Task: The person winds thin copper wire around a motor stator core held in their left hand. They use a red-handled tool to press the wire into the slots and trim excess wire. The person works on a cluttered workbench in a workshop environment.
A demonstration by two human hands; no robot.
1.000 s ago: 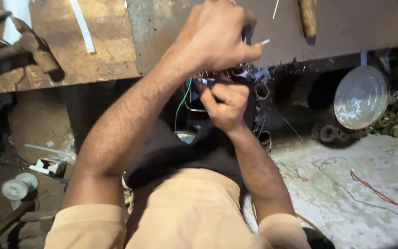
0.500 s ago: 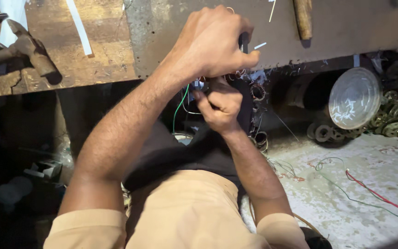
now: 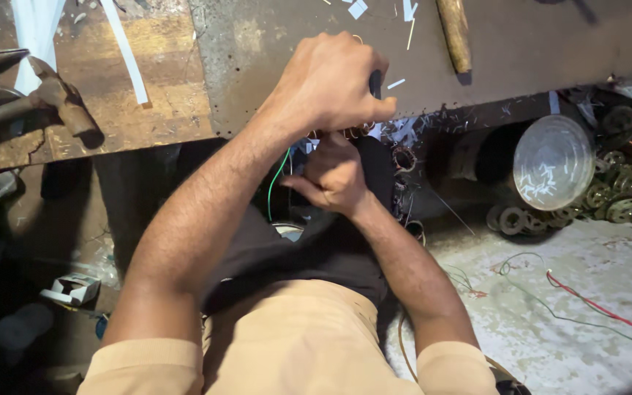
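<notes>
Head view | left hand (image 3: 330, 84) fisted around dark tool handle (image 3: 375, 83) | right hand (image 3: 333, 175) pinching wires (image 3: 345, 133)

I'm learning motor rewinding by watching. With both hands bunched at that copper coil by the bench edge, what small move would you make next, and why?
Probably ease the tool tip a little further into the copper windings. The left hand grips a dark-handled tool pointing down at them, while the right hand pinches the wires just below, steadying them. The tip itself is hidden.
</notes>
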